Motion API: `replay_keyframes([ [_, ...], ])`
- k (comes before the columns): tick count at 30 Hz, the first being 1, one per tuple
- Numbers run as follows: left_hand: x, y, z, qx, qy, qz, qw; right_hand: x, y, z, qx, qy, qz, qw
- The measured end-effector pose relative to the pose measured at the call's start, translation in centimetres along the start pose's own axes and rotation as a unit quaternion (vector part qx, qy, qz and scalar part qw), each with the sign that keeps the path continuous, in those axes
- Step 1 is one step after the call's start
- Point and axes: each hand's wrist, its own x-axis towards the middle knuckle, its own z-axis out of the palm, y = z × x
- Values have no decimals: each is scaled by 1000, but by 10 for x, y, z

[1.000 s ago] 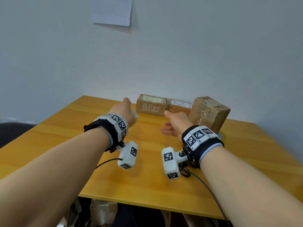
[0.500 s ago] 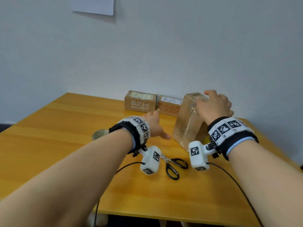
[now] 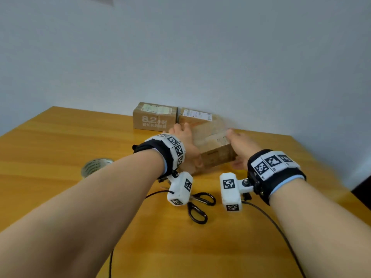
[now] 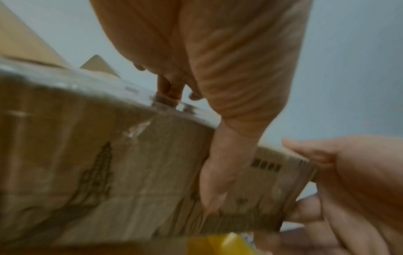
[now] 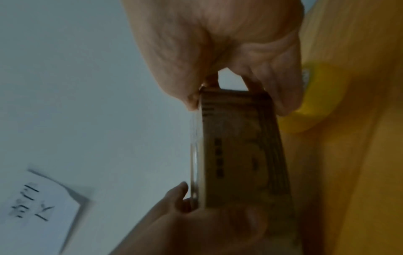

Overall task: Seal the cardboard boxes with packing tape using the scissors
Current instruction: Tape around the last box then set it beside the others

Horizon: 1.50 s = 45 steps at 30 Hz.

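Wooden table [image 3: 60, 149]; both hands' grip around a cardboard box [image 3: 215, 155], wall note [image 5: 37, 207] only wrist-seen.

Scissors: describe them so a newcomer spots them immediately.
On the wooden table, look nearest the person, in front of the held box. The scissors lie flat between the wrists. Only they have black loop handles.
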Motion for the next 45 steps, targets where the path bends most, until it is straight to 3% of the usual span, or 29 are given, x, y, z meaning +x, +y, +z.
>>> replay_keyframes([
  [2, -1, -6, 4, 69, -64, 6, 996, 10, 15, 5, -50, -41, 37, 997],
  [4, -3, -10, 14, 125, -85, 17, 988, 20, 25, 9, -45, -43, 52, 997],
  [8, -2, -19, 28, 122, -71, 28, 990, 25, 28, 15, -100, -12, 52, 994],
  [13, 0, -20, 26, 129, -84, 30, 988, 5, 27, 22, -231, -49, -10, 972],
  [18, -2, -18, 28, 133, -83, 28, 987, 4, 28, 31, -230, -51, -65, 970],
  [23, -4, -16, 29, 147, -80, 27, 986, -1, 12, 36, -306, -81, -55, 947],
  [26, -5, -16, 29, 152, -74, 28, 985, -3, 15, 36, -278, -104, -19, 955],
  [33, -9, -17, 28, 155, -70, 36, 985, 27, 29, 28, -301, -187, 8, 935],
  [36, -9, -17, 29, 143, -66, 39, 987, 15, 22, 23, -291, -209, 21, 933],
  [38, -10, -18, 29, 132, -67, 50, 988, 8, 14, 22, -311, -165, 28, 935],
  [41, -13, -25, 27, 109, -84, 68, 988, 4, 4, 40, -325, 2, -22, 945],
  [45, -24, -45, 16, 178, -100, 74, 976, 2, -2, 75, -361, 4, -89, 928],
])
